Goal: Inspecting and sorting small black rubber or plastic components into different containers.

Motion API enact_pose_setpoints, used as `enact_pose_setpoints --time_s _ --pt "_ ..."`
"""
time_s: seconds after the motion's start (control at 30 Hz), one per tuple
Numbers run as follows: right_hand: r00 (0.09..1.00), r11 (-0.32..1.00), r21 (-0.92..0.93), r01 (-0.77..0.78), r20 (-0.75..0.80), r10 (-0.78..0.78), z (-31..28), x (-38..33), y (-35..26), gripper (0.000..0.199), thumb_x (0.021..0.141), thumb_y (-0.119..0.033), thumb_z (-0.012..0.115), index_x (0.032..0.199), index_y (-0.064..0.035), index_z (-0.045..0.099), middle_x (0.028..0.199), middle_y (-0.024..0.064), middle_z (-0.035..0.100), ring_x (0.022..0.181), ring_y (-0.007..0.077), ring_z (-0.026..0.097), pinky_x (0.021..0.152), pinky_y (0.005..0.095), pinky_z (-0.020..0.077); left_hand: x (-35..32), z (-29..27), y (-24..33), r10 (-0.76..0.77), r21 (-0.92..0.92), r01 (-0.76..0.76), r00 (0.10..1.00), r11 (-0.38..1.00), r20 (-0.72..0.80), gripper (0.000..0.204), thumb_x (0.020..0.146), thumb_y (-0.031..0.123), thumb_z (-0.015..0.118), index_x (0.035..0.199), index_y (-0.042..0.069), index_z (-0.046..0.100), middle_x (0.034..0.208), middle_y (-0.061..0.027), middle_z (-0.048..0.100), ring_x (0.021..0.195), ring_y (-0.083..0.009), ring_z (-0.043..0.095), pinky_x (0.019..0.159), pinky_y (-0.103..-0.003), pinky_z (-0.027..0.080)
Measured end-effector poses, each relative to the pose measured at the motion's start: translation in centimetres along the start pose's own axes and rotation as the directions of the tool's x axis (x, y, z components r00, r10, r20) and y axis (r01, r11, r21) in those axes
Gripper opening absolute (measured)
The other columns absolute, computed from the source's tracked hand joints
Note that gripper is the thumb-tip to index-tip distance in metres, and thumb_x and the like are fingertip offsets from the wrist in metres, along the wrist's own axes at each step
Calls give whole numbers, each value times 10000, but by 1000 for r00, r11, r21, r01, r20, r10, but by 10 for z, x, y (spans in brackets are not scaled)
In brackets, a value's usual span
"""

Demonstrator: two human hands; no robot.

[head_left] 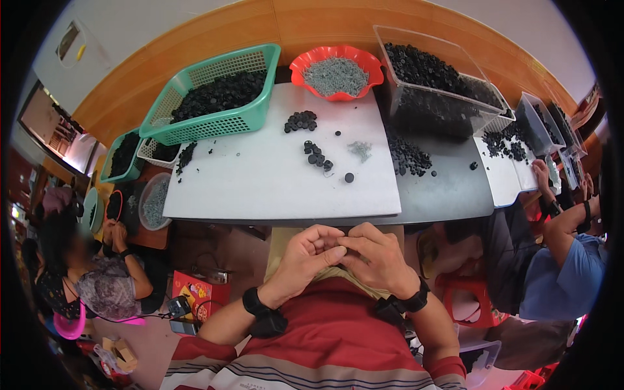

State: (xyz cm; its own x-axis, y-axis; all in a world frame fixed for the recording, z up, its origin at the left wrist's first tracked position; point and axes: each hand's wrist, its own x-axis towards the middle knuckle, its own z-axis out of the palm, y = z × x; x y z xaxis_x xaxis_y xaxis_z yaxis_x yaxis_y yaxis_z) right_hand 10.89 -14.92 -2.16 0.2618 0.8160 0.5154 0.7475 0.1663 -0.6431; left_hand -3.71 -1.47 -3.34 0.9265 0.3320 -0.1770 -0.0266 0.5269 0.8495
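Note:
Just off the front edge of the white board (273,188), my left hand (308,259) and my right hand (382,257) meet above my lap. Fingers on both hands are closed in a pinch, with their tips together. Whatever lies between them is too small or too covered to make out. On the board ahead are two small groups of round black parts, one farther back (300,121) and one nearer (316,156). A single black round part (349,177) lies nearest the hands. Beside the nearer group is a little heap of silvery screws (359,151).
Behind the board stand a green basket (224,123) of black parts, a red bowl (374,77) of screws and a clear bin (448,97) of black parts. Loose black parts (409,158) lie on the dark table (448,195). Co-workers sit at left (107,279) and right (562,266).

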Motion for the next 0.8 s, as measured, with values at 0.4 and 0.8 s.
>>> enact_pose_setpoints --time_s 0.4,0.8 --pt "998 998 -52 40 43 -38 5 3 -10 263 825 -159 809 1063 -73 734 940 40 648 709 232 663 566 337 527 -11 -8 0 37 21 -38 999 999 10 278 971 35 682 1235 3 603 1148 -62 665 1033 -118 646 915 -267 548" --pt "993 1000 -7 18 -113 -18 -10 2 -4 236 830 -50 800 1053 -47 721 913 100 686 673 249 675 580 329 541 -20 -18 -1 95 92 -88 993 992 -76 204 964 28 688 1162 -14 667 1036 -66 692 912 -133 681 844 -274 571"
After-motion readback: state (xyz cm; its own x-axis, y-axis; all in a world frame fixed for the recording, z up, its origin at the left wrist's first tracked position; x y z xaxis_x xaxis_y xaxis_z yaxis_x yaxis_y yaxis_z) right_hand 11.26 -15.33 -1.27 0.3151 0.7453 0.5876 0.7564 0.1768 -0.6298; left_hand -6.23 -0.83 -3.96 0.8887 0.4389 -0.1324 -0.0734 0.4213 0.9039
